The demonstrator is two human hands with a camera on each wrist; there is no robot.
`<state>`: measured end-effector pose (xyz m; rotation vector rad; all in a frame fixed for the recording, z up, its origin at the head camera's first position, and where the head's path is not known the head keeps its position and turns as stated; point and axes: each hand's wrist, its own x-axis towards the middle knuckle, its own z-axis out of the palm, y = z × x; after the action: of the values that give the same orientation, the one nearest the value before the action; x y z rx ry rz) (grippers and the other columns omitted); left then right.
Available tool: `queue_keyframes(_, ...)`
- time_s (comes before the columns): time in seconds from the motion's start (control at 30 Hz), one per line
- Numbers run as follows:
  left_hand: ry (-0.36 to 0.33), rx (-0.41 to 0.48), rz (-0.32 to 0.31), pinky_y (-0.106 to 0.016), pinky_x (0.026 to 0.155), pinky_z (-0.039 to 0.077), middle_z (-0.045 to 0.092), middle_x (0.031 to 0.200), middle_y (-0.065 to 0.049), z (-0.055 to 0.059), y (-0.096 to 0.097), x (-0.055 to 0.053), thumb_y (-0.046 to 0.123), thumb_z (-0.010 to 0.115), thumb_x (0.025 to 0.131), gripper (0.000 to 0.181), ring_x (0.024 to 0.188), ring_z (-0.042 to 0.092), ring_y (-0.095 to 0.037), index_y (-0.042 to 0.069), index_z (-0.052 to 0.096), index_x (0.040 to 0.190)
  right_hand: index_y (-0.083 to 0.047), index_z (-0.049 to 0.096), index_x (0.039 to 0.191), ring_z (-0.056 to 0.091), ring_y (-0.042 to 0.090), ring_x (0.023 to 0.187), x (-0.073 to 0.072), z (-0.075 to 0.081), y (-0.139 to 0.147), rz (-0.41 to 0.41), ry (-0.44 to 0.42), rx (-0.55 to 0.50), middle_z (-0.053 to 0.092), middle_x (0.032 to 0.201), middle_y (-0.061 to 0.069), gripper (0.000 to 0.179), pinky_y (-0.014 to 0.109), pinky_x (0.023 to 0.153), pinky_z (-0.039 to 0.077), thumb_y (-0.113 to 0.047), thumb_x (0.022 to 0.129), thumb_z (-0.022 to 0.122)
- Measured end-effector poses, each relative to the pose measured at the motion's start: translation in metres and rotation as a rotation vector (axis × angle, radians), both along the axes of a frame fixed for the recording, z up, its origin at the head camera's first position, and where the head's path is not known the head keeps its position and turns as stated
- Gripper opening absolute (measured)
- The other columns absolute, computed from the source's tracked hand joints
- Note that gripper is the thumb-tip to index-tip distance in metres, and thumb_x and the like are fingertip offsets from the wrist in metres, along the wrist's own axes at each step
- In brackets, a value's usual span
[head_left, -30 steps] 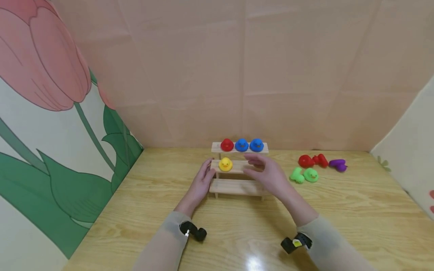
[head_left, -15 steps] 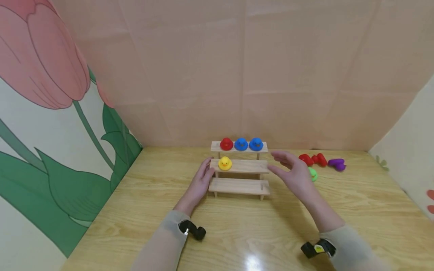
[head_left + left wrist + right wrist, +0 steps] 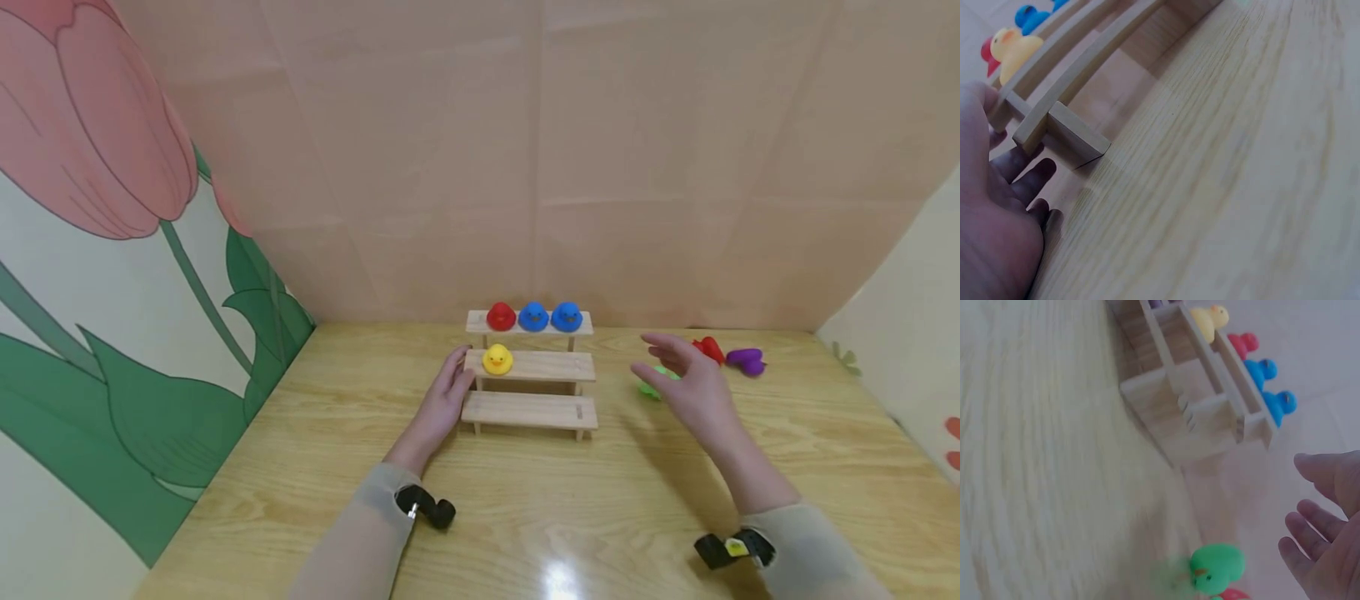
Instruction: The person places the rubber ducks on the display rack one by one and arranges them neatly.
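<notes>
left hand [image 3: 442, 402] grips wooden stand [image 3: 528, 410], right hand [image 3: 697, 390] hovers

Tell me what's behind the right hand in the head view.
Parts of a green toy and a red toy show past the right hand. Their covered parts, and anything else directly behind it, can't be seen.

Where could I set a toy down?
The bottom step is bare, as are the middle step right of the yellow duck and the table in front. It's crowded on the top step, with three ducks, and around the right hand, near the green duck, red toy and purple toy.
</notes>
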<state>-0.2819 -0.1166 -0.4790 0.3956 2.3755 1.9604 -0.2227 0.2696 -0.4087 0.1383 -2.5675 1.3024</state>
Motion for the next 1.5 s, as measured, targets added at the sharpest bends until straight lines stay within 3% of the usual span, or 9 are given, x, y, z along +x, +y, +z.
queue_keyframes(0.17,-0.002,-0.011,0.0,-0.051,0.131,0.031,0.041,0.174,-0.011,0.0,0.0,0.0,0.046,0.046,0.119,0.06,0.159,0.04,-0.03,0.027,0.032,0.174,-0.013,0.056,0.161,0.054,0.047,0.147,-0.001,-0.009,0.013,0.001,-0.038,0.008,0.056,0.161,0.021,0.068,0.055,0.11,0.055,-0.046,0.105,0.077)
queue_keyframes(0.33,0.002,0.001,-0.008,-0.052,0.131,0.031,0.042,0.174,-0.012,0.0,0.0,0.0,0.044,0.046,0.12,0.061,0.159,0.04,-0.031,0.021,0.031,0.175,-0.01,0.053,0.163,0.051,0.053,0.146,-0.006,-0.019,0.024,0.018,-0.048,-0.022,0.057,0.158,0.026,0.071,0.07,0.114,0.044,-0.045,0.106,0.077)
queue_keyframes(0.53,-0.002,-0.001,0.002,-0.052,0.131,0.031,0.042,0.173,-0.013,-0.001,0.001,-0.002,0.043,0.047,0.12,0.059,0.159,0.04,-0.032,0.025,0.033,0.174,-0.008,0.052,0.163,0.049,0.055,0.145,-0.008,-0.028,0.033,0.022,-0.056,-0.01,0.057,0.156,0.028,0.073,0.073,0.116,0.04,-0.046,0.106,0.077)
queue_keyframes(0.67,-0.005,-0.001,0.0,-0.051,0.131,0.031,0.042,0.174,-0.012,-0.002,0.001,-0.002,0.043,0.047,0.12,0.057,0.159,0.041,-0.031,0.029,0.034,0.173,-0.009,0.052,0.163,0.051,0.055,0.144,-0.009,-0.031,0.035,0.022,-0.076,0.009,0.055,0.159,0.027,0.074,0.071,0.116,0.042,-0.046,0.105,0.077)
queue_keyframes(0.83,-0.002,-0.007,0.0,-0.051,0.131,0.032,0.042,0.174,-0.012,-0.002,0.0,-0.002,0.044,0.046,0.12,0.058,0.159,0.041,-0.031,0.028,0.034,0.174,-0.007,0.053,0.163,0.055,0.055,0.141,-0.013,-0.037,0.035,0.034,-0.08,0.03,0.052,0.162,0.027,0.068,0.064,0.113,0.047,-0.033,0.106,0.08)
queue_keyframes(1.03,0.0,0.007,-0.008,-0.052,0.131,0.032,0.041,0.174,-0.013,-0.002,0.0,-0.003,0.044,0.047,0.12,0.058,0.159,0.04,-0.032,0.028,0.032,0.174,-0.007,0.051,0.164,0.053,0.058,0.141,-0.016,-0.043,0.037,0.034,-0.098,0.037,0.047,0.166,0.027,0.069,0.069,0.114,0.046,-0.031,0.106,0.08)
queue_keyframes(1.2,-0.003,-0.009,0.005,-0.052,0.131,0.032,0.041,0.173,-0.014,-0.002,-0.001,-0.003,0.045,0.047,0.119,0.059,0.159,0.04,-0.032,0.028,0.032,0.174,-0.007,0.052,0.163,0.055,0.058,0.14,-0.018,-0.048,0.04,0.037,-0.105,0.046,0.051,0.162,0.028,0.067,0.073,0.114,0.044,-0.03,0.106,0.08)
queue_keyframes(1.5,0.003,-0.008,0.005,-0.052,0.131,0.032,0.042,0.173,-0.015,-0.003,-0.001,-0.002,0.042,0.047,0.12,0.058,0.159,0.04,-0.032,0.027,0.033,0.174,-0.008,0.05,0.164,0.053,0.058,0.141,-0.017,-0.052,0.044,0.087,-0.139,0.033,0.048,0.163,0.03,0.068,0.072,0.115,0.044,-0.033,0.107,0.078)
